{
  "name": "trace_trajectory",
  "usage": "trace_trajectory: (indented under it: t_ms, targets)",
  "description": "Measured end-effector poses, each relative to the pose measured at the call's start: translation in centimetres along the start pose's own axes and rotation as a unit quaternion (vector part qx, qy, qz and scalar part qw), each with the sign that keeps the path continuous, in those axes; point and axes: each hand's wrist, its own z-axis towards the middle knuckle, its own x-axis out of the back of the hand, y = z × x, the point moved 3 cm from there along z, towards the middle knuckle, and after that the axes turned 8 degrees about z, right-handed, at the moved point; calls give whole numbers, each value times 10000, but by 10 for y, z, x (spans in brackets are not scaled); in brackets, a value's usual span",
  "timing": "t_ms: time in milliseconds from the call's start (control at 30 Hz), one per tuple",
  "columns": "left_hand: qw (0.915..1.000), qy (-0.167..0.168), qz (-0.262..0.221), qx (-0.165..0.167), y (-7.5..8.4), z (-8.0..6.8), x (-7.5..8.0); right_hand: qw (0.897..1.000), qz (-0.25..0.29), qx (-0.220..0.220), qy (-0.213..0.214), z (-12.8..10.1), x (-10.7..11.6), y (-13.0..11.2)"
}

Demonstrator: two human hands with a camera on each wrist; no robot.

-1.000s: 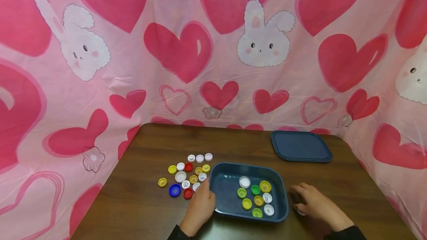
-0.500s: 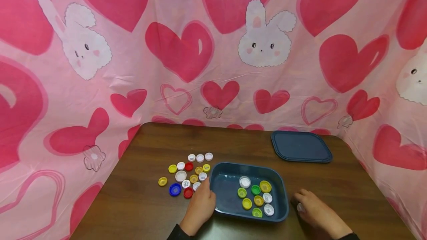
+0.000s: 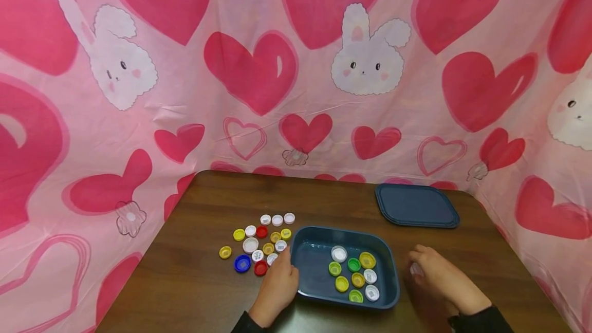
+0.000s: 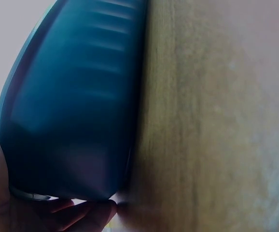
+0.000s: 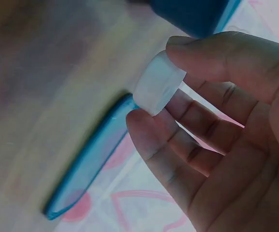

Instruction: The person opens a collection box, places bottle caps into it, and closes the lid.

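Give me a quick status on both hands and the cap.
Left hand rests against blue tray. Right hand pinches white bottle cap, lifted beside the tray. Nothing between.

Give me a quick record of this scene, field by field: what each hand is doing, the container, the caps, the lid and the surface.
left hand: left hand rests against the near-left wall of the blue container
right hand: right hand pinches a white cap between fingertip and thumb, lifted off the table
container: open, holds green, yellow and white caps
loose caps: mixed-colour cluster on the table, left of the container
lid: blue lid lies flat, far right
surface: brown wooden table
backdrop: pink cloth with hearts and bunnies
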Motion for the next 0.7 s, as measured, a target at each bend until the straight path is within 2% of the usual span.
trace_trajectory:
  t_ms: [167, 300, 700]
  targets:
    - [9999, -78, -64, 38, 0, 1, 0, 9998, -100, 102, 150, 13, 10, -11]
    - [9999, -114, -89, 76, 0, 1, 0, 10000, -90, -24, -30, 26, 13, -22]
    - [9999, -106, -86, 41, -1, 1, 0, 9979, 32, 165, -630, 74, 13, -67]
